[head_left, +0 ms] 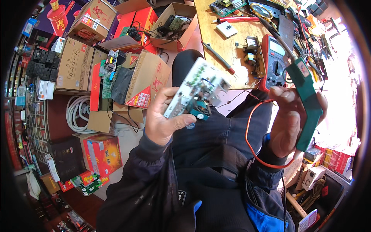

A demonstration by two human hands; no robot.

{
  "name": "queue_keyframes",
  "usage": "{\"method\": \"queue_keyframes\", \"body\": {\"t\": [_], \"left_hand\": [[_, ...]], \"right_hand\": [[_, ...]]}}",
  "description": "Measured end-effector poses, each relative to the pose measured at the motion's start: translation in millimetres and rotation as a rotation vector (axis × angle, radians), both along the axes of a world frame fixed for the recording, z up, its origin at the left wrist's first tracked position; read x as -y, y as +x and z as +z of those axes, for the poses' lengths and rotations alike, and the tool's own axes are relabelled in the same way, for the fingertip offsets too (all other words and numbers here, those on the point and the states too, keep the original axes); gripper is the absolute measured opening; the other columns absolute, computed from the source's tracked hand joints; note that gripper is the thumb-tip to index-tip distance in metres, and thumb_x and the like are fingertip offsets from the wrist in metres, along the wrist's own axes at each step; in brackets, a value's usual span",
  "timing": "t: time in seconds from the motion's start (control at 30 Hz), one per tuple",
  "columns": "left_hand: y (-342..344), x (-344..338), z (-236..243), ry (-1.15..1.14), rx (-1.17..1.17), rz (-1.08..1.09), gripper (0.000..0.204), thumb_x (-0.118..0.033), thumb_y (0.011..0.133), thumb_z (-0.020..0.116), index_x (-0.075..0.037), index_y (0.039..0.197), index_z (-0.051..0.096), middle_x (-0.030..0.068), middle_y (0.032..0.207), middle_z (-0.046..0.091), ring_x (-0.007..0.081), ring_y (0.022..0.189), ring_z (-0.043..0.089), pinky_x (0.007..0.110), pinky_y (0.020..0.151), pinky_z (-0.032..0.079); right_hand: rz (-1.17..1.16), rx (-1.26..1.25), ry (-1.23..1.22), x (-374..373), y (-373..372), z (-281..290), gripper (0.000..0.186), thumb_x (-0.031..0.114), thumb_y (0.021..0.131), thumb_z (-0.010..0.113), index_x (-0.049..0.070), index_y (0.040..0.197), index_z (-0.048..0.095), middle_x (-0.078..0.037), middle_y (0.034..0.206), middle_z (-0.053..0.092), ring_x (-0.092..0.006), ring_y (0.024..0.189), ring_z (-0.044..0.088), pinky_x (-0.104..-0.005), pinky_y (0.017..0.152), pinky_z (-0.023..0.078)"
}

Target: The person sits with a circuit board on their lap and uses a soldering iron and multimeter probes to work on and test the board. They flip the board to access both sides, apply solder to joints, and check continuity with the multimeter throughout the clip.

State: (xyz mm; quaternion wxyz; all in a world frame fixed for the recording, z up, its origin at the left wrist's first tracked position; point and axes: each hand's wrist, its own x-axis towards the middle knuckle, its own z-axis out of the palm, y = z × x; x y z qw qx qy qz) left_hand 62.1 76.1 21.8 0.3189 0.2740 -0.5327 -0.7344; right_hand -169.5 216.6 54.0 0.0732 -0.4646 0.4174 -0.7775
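My left hand (161, 118) grips a white circuit board (197, 77) by its lower left edge, thumb over the front. The board is tilted above my lap and carries green parts and several dark components. In my right hand (286, 123) is a soldering iron (310, 98) with a green angled handle. Its metal barrel points up and left over the table, past the red multimeter (275, 65). An orange cord (251, 133) loops from the handle's lower end across my right wrist. The iron and the board are apart.
On the wooden table (210, 34) lie a pen-like probe (218, 58), a small white box (227, 29), a small board with coils (251, 56) and several tools. Open cartons (148, 79) with boards and cables stand at left, beside a coiled white hose (77, 114).
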Motion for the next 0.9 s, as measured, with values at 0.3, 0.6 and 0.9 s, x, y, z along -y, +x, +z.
{"method": "queue_keyframes", "body": {"t": [0.3, 0.6, 0.9], "left_hand": [[11.3, 7.9, -22.4, 0.196, -0.246, 0.167, 0.060, -0.017, 0.088, 0.077, 0.003, 0.135, 0.047, 0.0154, 0.123, 0.063, 0.0237, 0.108, 0.066, 0.037, 0.094, 0.054], [-9.7, 11.2, -33.8, 0.243, -0.247, 0.182, 0.054, -0.029, 0.094, 0.070, 0.001, 0.135, 0.051, 0.0091, 0.125, 0.063, 0.0190, 0.112, 0.062, 0.033, 0.095, 0.051], [-19.4, 13.5, -39.9, 0.280, -0.239, 0.120, 0.054, -0.027, 0.096, 0.069, -0.002, 0.140, 0.051, 0.0056, 0.126, 0.062, 0.0178, 0.108, 0.062, 0.032, 0.091, 0.051]], "right_hand": [[-0.250, -0.176, 0.114, -37.5, -20.9, 17.6, 0.060, 0.015, 0.101, 0.057, 0.010, 0.152, 0.026, -0.026, 0.110, 0.068, -0.0374, 0.097, 0.072, -0.0439, 0.081, 0.063], [-0.713, -0.355, 0.109, -85.5, -63.3, 35.0, 0.044, 0.017, 0.103, 0.055, 0.006, 0.141, 0.033, -0.024, 0.091, 0.071, -0.0319, 0.080, 0.074, -0.0425, 0.078, 0.063], [-0.844, -0.242, 0.127, -135.5, -88.5, 35.8, 0.036, 0.018, 0.101, 0.062, 0.008, 0.129, 0.042, -0.015, 0.078, 0.069, -0.0255, 0.070, 0.073, -0.0334, 0.062, 0.063]]}}
